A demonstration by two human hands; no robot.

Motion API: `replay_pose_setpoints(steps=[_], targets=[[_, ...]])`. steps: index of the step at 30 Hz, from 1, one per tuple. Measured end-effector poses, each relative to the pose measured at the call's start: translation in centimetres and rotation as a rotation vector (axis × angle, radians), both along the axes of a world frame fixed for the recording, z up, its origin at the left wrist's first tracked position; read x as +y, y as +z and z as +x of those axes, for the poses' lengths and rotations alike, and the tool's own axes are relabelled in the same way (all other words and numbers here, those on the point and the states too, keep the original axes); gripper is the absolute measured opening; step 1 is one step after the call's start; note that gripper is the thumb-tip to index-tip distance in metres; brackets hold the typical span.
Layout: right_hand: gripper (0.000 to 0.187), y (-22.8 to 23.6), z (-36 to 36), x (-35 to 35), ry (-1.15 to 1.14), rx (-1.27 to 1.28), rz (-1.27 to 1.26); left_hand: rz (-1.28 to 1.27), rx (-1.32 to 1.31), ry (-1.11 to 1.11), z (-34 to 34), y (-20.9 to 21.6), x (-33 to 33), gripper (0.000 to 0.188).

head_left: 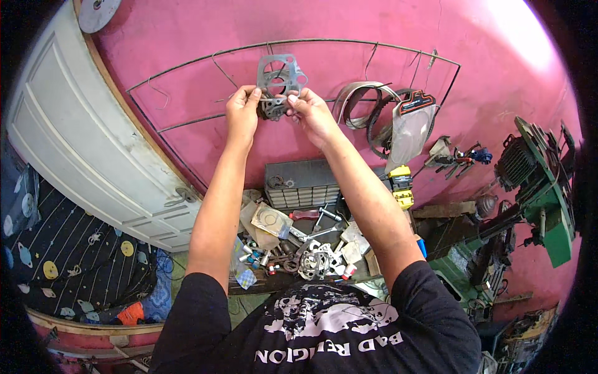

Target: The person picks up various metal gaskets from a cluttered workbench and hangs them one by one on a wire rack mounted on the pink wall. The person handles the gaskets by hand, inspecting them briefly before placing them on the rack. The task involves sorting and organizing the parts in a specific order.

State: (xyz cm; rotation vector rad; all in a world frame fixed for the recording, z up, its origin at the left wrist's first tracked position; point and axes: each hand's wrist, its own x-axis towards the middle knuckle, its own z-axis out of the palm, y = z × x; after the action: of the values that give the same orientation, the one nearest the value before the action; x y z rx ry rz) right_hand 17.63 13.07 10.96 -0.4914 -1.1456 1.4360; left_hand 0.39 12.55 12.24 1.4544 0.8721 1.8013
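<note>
Both my arms reach up to a thin metal rack (187, 63) on the pink wall. A flat grey metal gasket (265, 62) with a large round hole and smaller openings stands up between my hands. Below and behind it is a cluster of darker gaskets (274, 112), partly covered by my fingers. My left hand (242, 115) pinches the left lower edge of the gaskets between thumb and fingers. On the right lower edge, my right hand (313, 115) is closed in a pinch too. Whether the pieces still hang from the rack cannot be made out.
Looped belts (355, 103) and a clear plastic packet (412, 128) hang to the right. Below, a small-drawer cabinet (302, 181) stands behind a bench crowded with wrenches (321, 232) and metal parts (316, 258). A green machine (556, 234) is at right, a white door (103, 134) at left.
</note>
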Motion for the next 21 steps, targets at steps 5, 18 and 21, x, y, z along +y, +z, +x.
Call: replay_pose_setpoints(steps=[5,18,21], targets=[[0.01,0.0,0.1,0.7,-0.006,0.011,-0.127,-0.049,0.077,0.077,0.3,0.2,0.8,0.014],[0.005,1.6,0.2,-0.5,-0.091,0.063,-0.011,0.111,0.11,0.138,1.1,0.5,1.0,0.017],[0.004,1.0,0.5,1.0,-0.106,-0.018,-0.093,-0.014,0.117,0.132,1.1,0.5,1.6,0.016]])
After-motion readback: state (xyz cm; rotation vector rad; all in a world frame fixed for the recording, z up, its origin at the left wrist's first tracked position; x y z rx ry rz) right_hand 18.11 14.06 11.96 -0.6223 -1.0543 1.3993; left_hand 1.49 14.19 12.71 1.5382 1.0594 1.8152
